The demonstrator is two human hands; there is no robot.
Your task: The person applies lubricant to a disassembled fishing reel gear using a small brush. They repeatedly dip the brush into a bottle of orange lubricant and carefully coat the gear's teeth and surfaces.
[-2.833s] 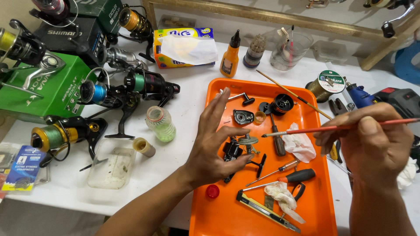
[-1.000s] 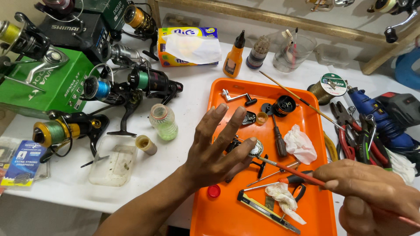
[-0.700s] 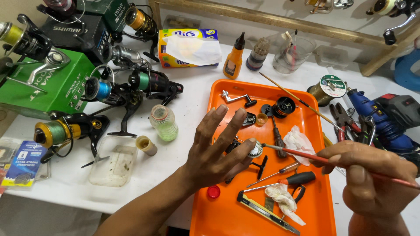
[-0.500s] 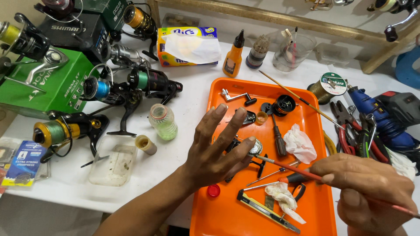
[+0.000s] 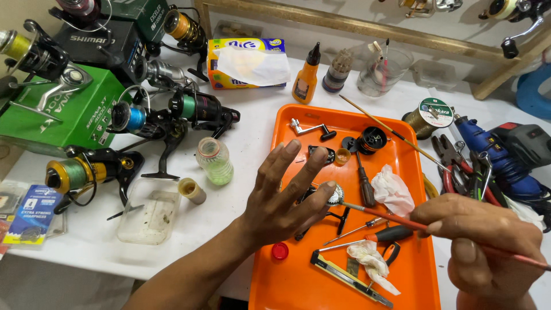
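Left hand (image 5: 287,198) spread wide, fingertip steadying small gear (image 5: 334,195) mid-tray (image 5: 413,270) | right hand (image 5: 488,241) pinched red brush (image 5: 396,217), tip at gear | screwdriver (image 5: 363,179) lay beside.

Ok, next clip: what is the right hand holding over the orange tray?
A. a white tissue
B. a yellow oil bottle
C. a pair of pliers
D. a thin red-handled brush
D: the right hand pinches a thin red-handled brush, its tip at the small gear by the left hand.
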